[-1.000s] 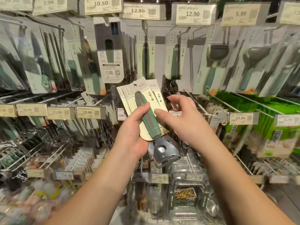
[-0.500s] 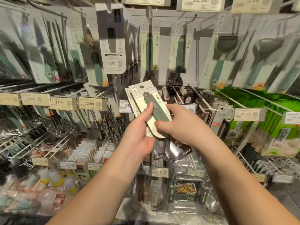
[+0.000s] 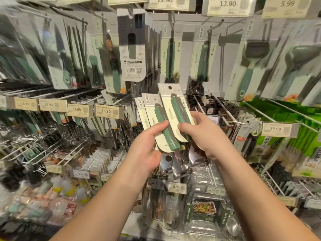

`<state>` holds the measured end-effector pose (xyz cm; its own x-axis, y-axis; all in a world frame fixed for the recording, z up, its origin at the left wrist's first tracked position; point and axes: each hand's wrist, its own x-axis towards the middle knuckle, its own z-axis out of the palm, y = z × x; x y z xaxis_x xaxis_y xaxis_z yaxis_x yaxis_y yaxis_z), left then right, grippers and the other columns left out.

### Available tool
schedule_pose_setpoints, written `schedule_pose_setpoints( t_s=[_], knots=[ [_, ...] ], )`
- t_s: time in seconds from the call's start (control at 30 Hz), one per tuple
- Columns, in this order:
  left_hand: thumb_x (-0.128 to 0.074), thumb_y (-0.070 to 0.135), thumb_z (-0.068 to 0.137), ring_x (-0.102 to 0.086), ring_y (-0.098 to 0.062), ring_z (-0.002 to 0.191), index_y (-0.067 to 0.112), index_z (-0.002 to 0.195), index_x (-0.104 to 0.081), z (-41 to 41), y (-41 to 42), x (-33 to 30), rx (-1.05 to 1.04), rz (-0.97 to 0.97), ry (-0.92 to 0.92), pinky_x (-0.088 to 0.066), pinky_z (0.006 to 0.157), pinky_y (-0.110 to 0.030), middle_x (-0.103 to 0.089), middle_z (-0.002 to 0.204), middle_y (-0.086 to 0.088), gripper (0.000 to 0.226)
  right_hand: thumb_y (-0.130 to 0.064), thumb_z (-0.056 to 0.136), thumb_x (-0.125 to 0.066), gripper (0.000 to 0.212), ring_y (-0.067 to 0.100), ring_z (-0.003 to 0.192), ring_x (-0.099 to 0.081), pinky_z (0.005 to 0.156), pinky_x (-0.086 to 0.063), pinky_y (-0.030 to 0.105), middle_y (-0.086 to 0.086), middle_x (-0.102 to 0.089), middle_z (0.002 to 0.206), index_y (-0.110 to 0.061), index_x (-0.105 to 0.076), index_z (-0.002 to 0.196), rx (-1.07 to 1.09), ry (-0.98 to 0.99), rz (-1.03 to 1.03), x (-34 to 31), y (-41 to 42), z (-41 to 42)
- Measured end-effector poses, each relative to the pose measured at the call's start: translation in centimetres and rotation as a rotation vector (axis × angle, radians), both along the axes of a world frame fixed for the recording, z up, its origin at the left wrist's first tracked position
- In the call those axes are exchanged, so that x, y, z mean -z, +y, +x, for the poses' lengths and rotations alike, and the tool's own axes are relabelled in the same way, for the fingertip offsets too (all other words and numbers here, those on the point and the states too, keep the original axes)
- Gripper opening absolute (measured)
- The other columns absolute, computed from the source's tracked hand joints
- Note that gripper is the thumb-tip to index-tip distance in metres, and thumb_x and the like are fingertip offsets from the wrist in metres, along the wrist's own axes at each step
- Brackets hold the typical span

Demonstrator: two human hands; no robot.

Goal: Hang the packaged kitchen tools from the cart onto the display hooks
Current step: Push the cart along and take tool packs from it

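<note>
Left hand (image 3: 147, 146) grips carded peelers (image 3: 160, 126); right hand (image 3: 203, 134) pinches front peeler card (image 3: 173, 103).

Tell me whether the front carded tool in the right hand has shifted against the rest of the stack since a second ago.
Yes. The front carded tool has slid up and right off the stack, which the left hand holds; the right hand pulls it.

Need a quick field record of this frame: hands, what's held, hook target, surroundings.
left hand: grips a fanned stack of carded tools, thumb across the front
right hand: holds the top card, lifted off the stack
tool type: green handle, metal head below the card
hang hole: visible at the top card's upper edge, not yet on a hook
nearest bare hook: right of the cards
price tag: 13.90
</note>
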<state>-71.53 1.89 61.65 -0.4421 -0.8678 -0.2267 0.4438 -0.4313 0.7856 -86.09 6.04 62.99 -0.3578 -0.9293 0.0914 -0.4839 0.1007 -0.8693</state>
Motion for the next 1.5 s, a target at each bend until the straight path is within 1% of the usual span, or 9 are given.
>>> schedule_pose_setpoints(
  t_s=[0.13,0.27,0.43,0.63,0.8,0.9,1.17,1.3,1.5],
  knots=[
    [-0.061,0.01,0.094,-0.076,-0.026,0.074,0.008,0.076,-0.081,1.2,-0.5,-0.8,-0.012,-0.057,0.001,-0.058,0.082,-0.047,-0.078,0.088,-0.014,0.027,-0.029,0.086,-0.067,0.054,0.009,0.073,-0.072,0.057,-0.057,0.025,-0.017,-0.07,0.1,-0.028,-0.048,0.137,0.08,-0.013,-0.11,-1.0,-0.7,-0.2],
    [-0.061,0.01,0.094,-0.075,-0.028,0.079,0.004,0.097,-0.073,2.8,-0.7,-2.4,-0.061,-0.099,0.018,-0.056,0.087,-0.05,-0.078,0.094,-0.014,0.013,-0.028,0.088,-0.066,0.062,0.01,0.074,-0.07,0.049,-0.049,0.022,-0.015,-0.065,0.107,-0.028,-0.038,0.143,0.106,0.047,-0.218,-2.6,-1.9,-0.1],
    [-0.058,0.01,0.096,-0.075,-0.023,0.075,0.006,0.102,-0.068,4.4,-1.6,-4.1,-0.078,-0.155,0.062,-0.062,0.07,-0.048,-0.078,0.094,-0.014,0.012,-0.03,0.088,-0.066,0.066,0.017,0.092,-0.067,0.062,-0.049,0.026,-0.006,-0.06,0.123,-0.025,-0.033,0.144,0.134,0.077,-0.331,-4.1,-3.8,0.6],
    [-0.056,0.009,0.097,-0.075,-0.022,0.071,0.007,0.094,-0.069,5.3,-2.0,-5.4,-0.095,-0.183,0.11,-0.058,0.076,-0.047,-0.077,0.089,-0.014,0.013,-0.027,0.091,-0.064,0.069,0.008,0.083,-0.063,0.058,-0.048,0.022,-0.005,-0.054,0.124,-0.021,-0.026,0.148,0.145,0.085,-0.426,-6.3,-5.8,1.7],
    [-0.056,0.011,0.097,-0.075,-0.021,0.071,0.008,0.094,-0.069,5.7,-2.0,-6.0,-0.076,-0.187,0.106,-0.058,0.08,-0.049,-0.078,0.091,-0.014,0.013,-0.024,0.092,-0.063,0.07,0.004,0.071,-0.059,0.062,-0.056,0.031,-0.01,-0.055,0.106,-0.017,-0.024,0.15,0.175,0.089,-0.448,-7.8,-7.9,2.3],
    [-0.056,0.012,0.097,-0.074,-0.02,0.072,0.009,0.096,-0.069,5.9,-2.1,-6.2,-0.058,-0.198,0.103,-0.056,0.084,-0.049,-0.078,0.092,-0.012,0.012,-0.025,0.091,-0.063,0.072,0.012,0.074,-0.061,0.066,-0.056,0.038,0.0,-0.056,0.117,-0.016,-0.023,0.15,0.203,0.094,-0.463,-7.8,-9.2,2.4],
    [-0.058,0.014,0.095,-0.068,-0.025,0.079,0.005,0.093,-0.071,6.4,-3.4,-6.2,-0.004,-0.169,0.134,-0.051,0.09,-0.053,-0.077,0.095,-0.014,0.017,-0.031,0.094,-0.061,0.068,0.011,0.063,-0.055,0.049,-0.039,0.027,0.002,-0.057,0.107,-0.012,-0.024,0.148,0.264,0.154,-0.452,-6.8,-11.6,2.5],
    [-0.063,0.015,0.086,-0.069,-0.026,0.079,0.005,0.078,-0.081,6.7,-4.1,-6.2,0.035,-0.163,0.171,-0.049,0.094,-0.058,-0.076,0.098,-0.015,0.022,-0.033,0.094,-0.06,0.067,0.018,0.079,-0.056,0.062,-0.041,0.031,0.001,-0.051,0.106,-0.009,-0.026,0.147,0.294,0.178,-0.463,-6.9,-12.4,2.4],
    [-0.057,0.013,0.095,-0.07,-0.025,0.072,0.005,0.095,-0.071,6.8,-4.5,-6.3,0.049,-0.151,0.171,-0.058,0.075,-0.052,-0.075,0.093,-0.015,0.016,-0.04,0.094,-0.059,0.047,0.02,0.075,-0.055,0.054,-0.038,0.03,0.01,-0.055,0.107,-0.007,-0.042,0.123,0.345,0.203,-0.372,-6.1,-14.1,1.8]
  ],
)
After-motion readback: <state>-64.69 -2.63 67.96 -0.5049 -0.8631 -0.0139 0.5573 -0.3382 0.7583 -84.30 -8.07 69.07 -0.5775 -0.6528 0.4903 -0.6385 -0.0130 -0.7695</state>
